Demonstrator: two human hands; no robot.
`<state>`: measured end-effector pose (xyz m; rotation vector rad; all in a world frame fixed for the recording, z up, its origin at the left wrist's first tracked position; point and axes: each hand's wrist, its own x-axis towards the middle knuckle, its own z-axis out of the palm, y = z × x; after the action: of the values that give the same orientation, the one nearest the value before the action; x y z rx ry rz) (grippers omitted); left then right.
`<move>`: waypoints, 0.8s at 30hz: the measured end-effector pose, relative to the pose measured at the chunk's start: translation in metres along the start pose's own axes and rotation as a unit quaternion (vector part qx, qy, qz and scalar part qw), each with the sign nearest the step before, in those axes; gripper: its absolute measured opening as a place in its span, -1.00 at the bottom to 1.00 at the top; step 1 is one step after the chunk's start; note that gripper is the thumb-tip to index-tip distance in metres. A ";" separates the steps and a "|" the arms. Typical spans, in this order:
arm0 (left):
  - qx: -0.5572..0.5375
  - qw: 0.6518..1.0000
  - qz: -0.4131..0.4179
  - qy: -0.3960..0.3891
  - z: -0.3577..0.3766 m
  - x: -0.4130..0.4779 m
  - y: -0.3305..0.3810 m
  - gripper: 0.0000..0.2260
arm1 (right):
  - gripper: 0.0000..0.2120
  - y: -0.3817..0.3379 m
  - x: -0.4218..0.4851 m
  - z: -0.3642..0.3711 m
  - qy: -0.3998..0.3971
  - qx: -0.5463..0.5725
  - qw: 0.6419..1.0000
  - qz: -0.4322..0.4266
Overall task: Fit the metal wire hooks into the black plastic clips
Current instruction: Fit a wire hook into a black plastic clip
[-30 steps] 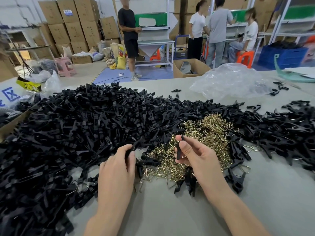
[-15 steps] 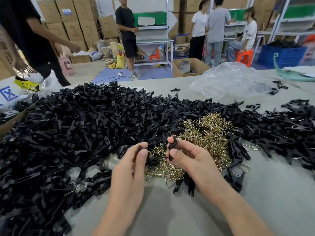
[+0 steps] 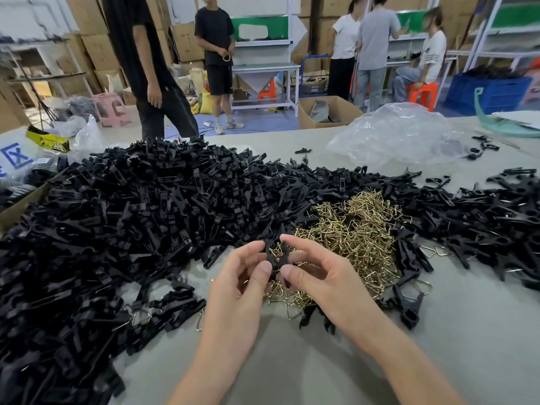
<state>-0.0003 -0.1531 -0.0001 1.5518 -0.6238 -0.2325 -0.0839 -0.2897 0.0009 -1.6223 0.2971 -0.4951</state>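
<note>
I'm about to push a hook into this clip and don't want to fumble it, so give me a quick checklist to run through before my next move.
1. Clip gripped by both hands: ok. The left hand and right hand pinch one black clip between them.
2. Hook already in the fingers: cannot tell. The fingers and the brass pile behind hide it.
3. Hooks at hand: ok. The wire hook pile lies just beyond the hands.
4. More clips ready: ok. The clip heap lies to the left.
5. Working room: ok. Bare table shows below the wrists.
</note>
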 end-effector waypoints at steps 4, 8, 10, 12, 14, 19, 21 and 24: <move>0.005 1.000 -0.002 -0.003 0.000 0.000 -0.001 -0.79 | -0.57 0.000 -0.001 0.000 -0.009 -0.008 1.000 -0.008; 0.008 1.000 -0.010 -0.005 0.000 -0.001 0.000 -0.80 | -0.58 0.003 0.000 -0.001 -0.009 -0.011 1.000 -0.010; 0.016 1.000 -0.007 -0.008 -0.001 -0.001 0.000 -0.81 | -0.59 0.004 0.000 0.000 -0.009 -0.007 1.000 -0.013; 0.016 1.000 -0.006 -0.013 -0.003 -0.001 0.001 -0.81 | -0.59 0.005 0.001 0.000 -0.008 -0.011 1.000 -0.018; 0.013 1.000 -0.005 -0.018 -0.005 -0.001 0.003 -0.82 | -0.59 0.005 0.001 0.000 -0.011 -0.012 1.000 -0.021; 0.013 0.999 0.007 -0.036 -0.008 -0.001 0.005 -0.84 | -0.59 0.002 0.000 0.000 -0.022 0.022 0.999 -0.014; 0.022 0.999 0.016 -0.039 -0.007 -0.001 0.006 -0.81 | -0.64 0.001 0.000 0.000 -0.025 0.025 0.999 -0.015; 0.014 0.999 0.014 -0.025 -0.003 -0.003 0.005 -0.79 | -0.74 0.000 0.000 -0.002 -0.006 0.010 0.999 -0.030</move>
<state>-0.0024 -0.1491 0.0044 1.5677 -0.6915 -0.2422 -0.0847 -0.2921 0.0006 -1.6187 0.2349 -0.5311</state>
